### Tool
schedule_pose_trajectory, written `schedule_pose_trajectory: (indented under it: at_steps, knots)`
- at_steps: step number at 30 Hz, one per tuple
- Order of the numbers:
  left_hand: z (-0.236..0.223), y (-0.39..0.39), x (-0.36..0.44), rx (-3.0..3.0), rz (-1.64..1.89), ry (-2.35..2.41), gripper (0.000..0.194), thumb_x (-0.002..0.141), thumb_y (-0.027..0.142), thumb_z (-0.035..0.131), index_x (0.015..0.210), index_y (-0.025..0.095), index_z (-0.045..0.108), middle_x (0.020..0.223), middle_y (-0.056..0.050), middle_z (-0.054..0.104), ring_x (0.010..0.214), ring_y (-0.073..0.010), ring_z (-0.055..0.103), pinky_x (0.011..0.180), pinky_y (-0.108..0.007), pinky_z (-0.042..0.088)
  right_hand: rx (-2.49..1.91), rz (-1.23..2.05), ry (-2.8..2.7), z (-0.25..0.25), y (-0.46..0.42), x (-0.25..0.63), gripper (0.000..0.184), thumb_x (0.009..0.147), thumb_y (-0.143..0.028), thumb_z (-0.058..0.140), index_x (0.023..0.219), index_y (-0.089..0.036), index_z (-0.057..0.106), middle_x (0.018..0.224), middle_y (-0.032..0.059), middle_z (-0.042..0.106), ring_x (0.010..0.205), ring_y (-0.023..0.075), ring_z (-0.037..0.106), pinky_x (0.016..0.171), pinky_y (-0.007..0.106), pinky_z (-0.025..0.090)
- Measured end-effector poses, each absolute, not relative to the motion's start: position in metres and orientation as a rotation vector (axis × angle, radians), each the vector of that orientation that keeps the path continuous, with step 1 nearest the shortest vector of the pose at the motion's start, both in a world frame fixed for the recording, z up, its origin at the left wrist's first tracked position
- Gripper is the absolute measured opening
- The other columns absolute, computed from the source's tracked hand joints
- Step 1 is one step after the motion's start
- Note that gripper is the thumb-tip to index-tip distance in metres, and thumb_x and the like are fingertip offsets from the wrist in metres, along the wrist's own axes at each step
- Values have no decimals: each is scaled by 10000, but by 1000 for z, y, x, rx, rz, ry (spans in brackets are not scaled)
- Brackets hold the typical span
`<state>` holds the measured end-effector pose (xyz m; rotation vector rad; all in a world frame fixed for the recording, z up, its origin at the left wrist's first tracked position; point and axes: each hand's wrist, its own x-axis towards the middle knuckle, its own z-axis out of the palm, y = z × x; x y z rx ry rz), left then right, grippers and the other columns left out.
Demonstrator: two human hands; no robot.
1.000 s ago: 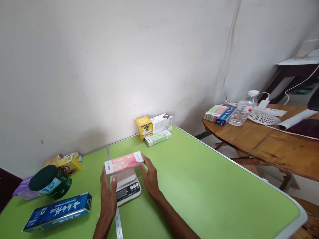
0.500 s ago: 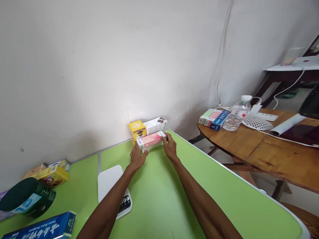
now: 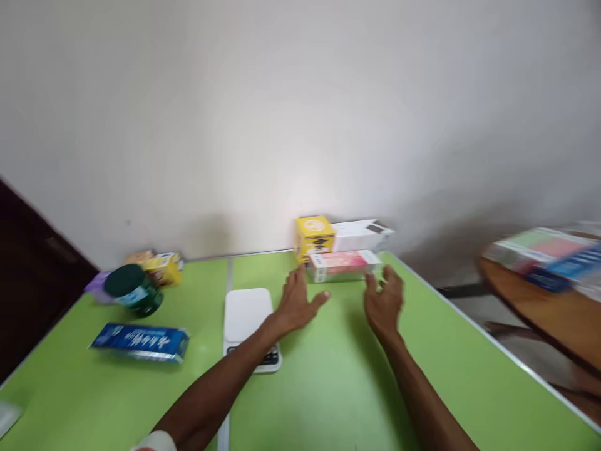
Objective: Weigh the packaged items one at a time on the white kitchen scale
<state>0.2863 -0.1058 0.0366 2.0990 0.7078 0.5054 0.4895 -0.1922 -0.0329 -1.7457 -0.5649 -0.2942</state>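
A pink and white box lies near the wall, on top of a green box whose front just shows beneath. My left hand is beside the left end of this pair, empty, its fingers and thumb apart. Near the right end my right hand is also empty with its fingers spread, a little blurred. Behind the pair stand a yellow box and a white box. A white kitchen scale with a bare plate sits left of my left hand; my forearm partly covers its buttons.
On the left lie a blue toothpaste box, a dark green jar, a purple pack and a yellow box. A wooden table at right bears several blurred boxes. The wall rises behind the green table.
The pink box went from above the scale to on top of the green box. Both hands have let it go and drawn slightly back. My view has swung left.
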Motion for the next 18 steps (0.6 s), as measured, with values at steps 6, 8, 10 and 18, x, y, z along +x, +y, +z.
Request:
schedule_pose_trajectory:
  at_steps: [6, 8, 10, 18]
  knots:
    - [64, -158, 139, 2036, 912, 766, 697, 1005, 513, 588, 1612, 225, 404, 1612, -157, 493, 1497, -320, 465, 1264, -506, 387, -1612, -127, -1003, -20, -215, 343, 551, 1028, -525, 549, 1455, -178, 579, 1356, 206, 646, 1074, 336, 695, 949, 559, 570]
    - [74, -162, 90, 2030, 1188, 1006, 617, 1014, 475, 585, 1564, 223, 468, 1558, -164, 542, 1442, -326, 517, 1225, -515, 427, -1506, -16, -1166, -13, -215, 285, 487, 1035, -440, 578, 1476, -233, 571, 1364, 172, 660, 1133, 335, 690, 977, 556, 585]
    - [82, -156, 43, 1988, 1440, 1316, 595, 1021, 487, 566, 1542, 210, 487, 1541, -171, 546, 1436, -335, 512, 1215, -527, 426, -1368, 91, -1331, -9, -207, 231, 504, 1042, -370, 586, 1536, -299, 517, 1404, 135, 655, 1243, 340, 660, 1038, 565, 579]
    - [45, -77, -89, 1508, 1436, 1904, 821, 988, 628, 510, 1591, 86, 380, 1644, -267, 385, 1582, -373, 324, 1309, -541, 258, -1269, 336, -1637, -42, -127, 106, 940, 1016, -407, 627, 1719, -297, 13, 1677, 191, 382, 1524, 416, 422, 1168, 678, 473]
